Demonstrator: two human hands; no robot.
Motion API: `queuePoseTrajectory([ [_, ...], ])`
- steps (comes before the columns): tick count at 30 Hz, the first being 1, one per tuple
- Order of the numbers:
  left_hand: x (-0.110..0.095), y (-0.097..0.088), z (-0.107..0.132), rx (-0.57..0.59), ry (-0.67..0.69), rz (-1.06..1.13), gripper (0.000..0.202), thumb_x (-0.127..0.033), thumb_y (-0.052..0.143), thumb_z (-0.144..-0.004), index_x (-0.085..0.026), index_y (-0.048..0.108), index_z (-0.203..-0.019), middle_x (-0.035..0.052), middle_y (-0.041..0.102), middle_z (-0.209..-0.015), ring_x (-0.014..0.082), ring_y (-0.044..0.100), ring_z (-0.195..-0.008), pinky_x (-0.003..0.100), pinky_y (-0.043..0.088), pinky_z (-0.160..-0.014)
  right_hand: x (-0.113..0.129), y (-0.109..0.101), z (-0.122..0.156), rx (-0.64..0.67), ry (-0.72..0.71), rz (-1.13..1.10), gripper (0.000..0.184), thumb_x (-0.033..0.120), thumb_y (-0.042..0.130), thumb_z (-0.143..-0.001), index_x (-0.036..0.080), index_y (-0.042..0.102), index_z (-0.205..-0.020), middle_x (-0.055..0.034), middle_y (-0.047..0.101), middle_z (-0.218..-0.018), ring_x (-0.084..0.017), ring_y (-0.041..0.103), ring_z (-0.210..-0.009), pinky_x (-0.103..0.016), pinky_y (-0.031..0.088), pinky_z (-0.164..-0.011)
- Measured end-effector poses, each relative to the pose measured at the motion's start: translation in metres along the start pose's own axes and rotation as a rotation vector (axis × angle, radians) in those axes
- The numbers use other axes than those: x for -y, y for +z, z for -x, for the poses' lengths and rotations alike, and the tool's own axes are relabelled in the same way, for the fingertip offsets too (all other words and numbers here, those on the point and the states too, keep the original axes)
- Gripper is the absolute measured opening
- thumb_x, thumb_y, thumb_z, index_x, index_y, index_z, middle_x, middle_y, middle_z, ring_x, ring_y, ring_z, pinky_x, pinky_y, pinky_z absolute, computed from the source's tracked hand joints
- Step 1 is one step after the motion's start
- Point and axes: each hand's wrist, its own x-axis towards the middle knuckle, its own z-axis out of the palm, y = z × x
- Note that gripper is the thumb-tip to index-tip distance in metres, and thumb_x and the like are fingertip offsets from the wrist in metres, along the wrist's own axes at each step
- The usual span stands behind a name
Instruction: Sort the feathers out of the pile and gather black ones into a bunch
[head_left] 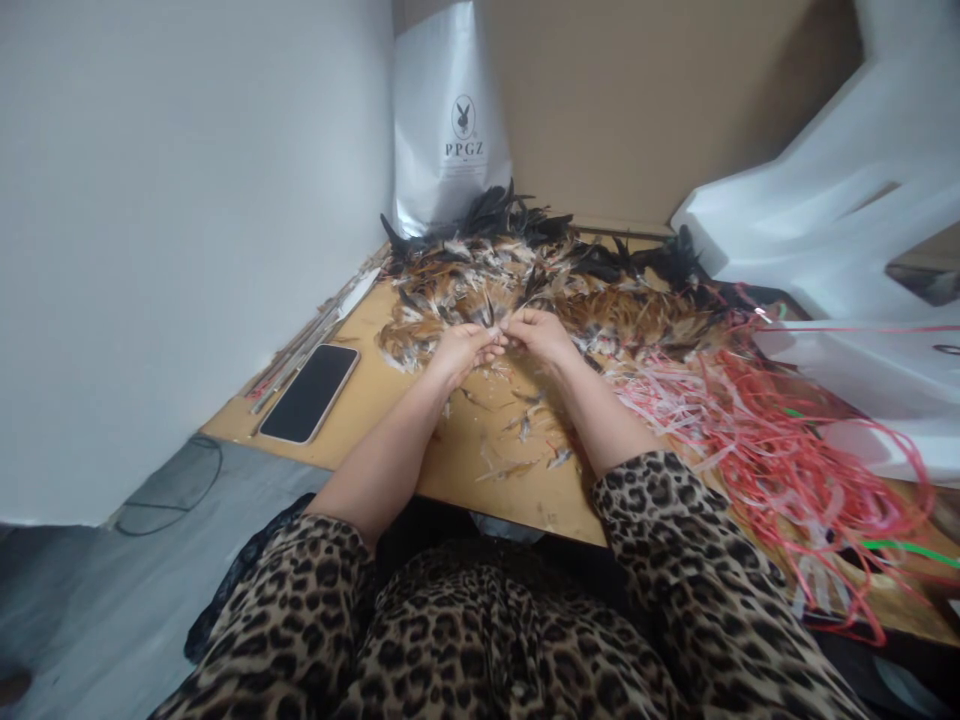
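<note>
My left hand (466,350) and my right hand (541,336) meet over the table, fingertips pinched close together. Between them is a small feather (492,325) with a pale base; its exact outline blurs into the pile behind. Just beyond my hands spreads a heap of brown feathers (637,315), with black feathers (491,210) along its far side. Loose small feathers (525,425) and bits of fluff lie scattered on the tabletop below my right hand.
A phone (310,393) lies on the wooden table (525,500) at left, beside thin sticks (315,330) along the wall. Tangled red and white ribbons (795,440) cover the right side. A silver-white bag (450,120) stands behind the feathers; white plastic sheeting (810,210) hangs at right.
</note>
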Motion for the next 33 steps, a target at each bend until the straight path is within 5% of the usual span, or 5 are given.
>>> queuePoseTrajectory([
  [6, -0.002, 0.001, 0.0, -0.013, -0.017, 0.058, 0.015, -0.021, 0.065, -0.073, -0.006, 0.062, -0.071, 0.0053, 0.065, -0.065, 0.0036, 0.056, -0.051, 0.013, 0.042, -0.049, 0.001, -0.009, -0.003, 0.104, 0.153, -0.193, 0.024, 0.024, 0.078, -0.054, 0.011, 0.058, -0.063, -0.0002, 0.059, -0.051, -0.005, 0.049, -0.043, -0.015, 0.037, -0.038],
  [14, -0.003, 0.002, 0.002, -0.027, -0.084, 0.112, 0.011, -0.017, 0.064, -0.074, -0.007, 0.06, -0.076, 0.0087, 0.068, -0.076, 0.0078, 0.062, -0.057, 0.014, 0.043, -0.048, 0.006, -0.016, -0.005, 0.104, 0.209, -0.433, 0.007, 0.01, 0.064, -0.071, 0.012, 0.057, -0.07, 0.0003, 0.063, -0.057, -0.006, 0.056, -0.048, -0.013, 0.049, -0.045],
  [33, 0.001, 0.006, 0.004, -0.062, -0.08, 0.028, 0.011, -0.013, 0.061, -0.076, -0.005, 0.059, -0.068, 0.0051, 0.063, -0.06, 0.0049, 0.057, -0.048, 0.015, 0.045, -0.051, 0.009, -0.005, -0.001, -0.045, 0.126, -0.276, 0.012, 0.017, 0.068, -0.068, 0.013, 0.057, -0.068, 0.0, 0.063, -0.055, -0.007, 0.06, -0.05, -0.015, 0.05, -0.048],
])
